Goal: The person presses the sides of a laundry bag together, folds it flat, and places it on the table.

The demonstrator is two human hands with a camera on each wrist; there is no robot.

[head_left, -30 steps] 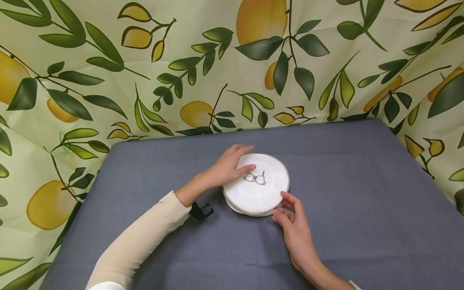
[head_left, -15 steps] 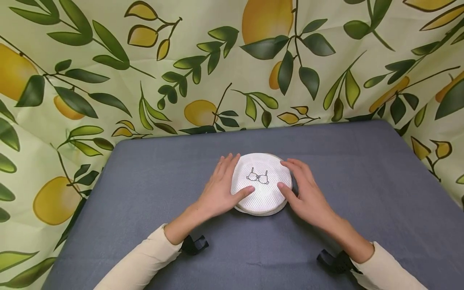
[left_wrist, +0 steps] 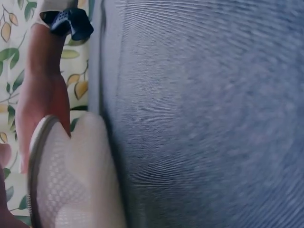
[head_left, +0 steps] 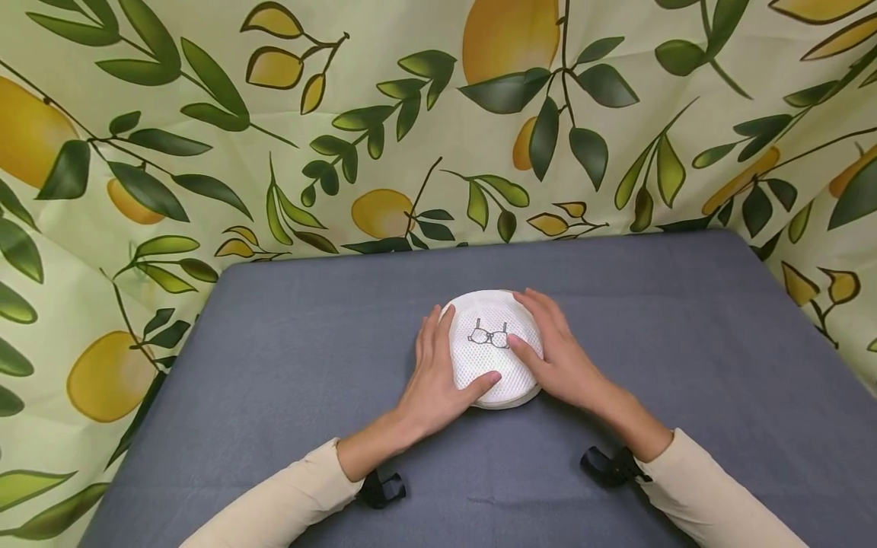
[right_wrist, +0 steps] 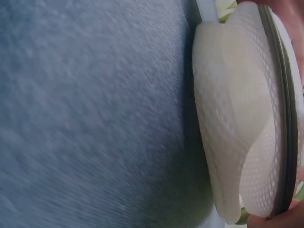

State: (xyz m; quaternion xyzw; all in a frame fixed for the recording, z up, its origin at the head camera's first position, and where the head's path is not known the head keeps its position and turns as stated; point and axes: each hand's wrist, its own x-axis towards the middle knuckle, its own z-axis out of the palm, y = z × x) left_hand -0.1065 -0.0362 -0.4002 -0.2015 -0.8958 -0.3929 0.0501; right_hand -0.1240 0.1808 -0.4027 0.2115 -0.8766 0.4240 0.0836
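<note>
A round white mesh bra laundry bag (head_left: 479, 369) lies on the grey cloth, with a small bra outline printed on its top. My left hand (head_left: 433, 380) rests along its left side, fingers straight, thumb over the near part of the top. From the right, my right hand (head_left: 565, 365) touches the opposite side, its fingers along the rim and its thumb near the drawing. A dark zip (right_wrist: 285, 142) runs round the bag's edge in the right wrist view, where a paler padded shape shows through the mesh. The bag's wall (left_wrist: 57, 185) also appears low in the left wrist view.
Grey cloth (head_left: 308, 365) covers the table. Behind and beside it hangs a curtain (head_left: 260, 175) printed with lemons and leaves. Black straps (head_left: 384, 491) with small mounts sit at both wrists, below cream sleeves.
The bag has turned so that the bra drawing's straps point away from me. My right hand has shifted from the near right edge up to the right side; my left hand has come nearer me.
</note>
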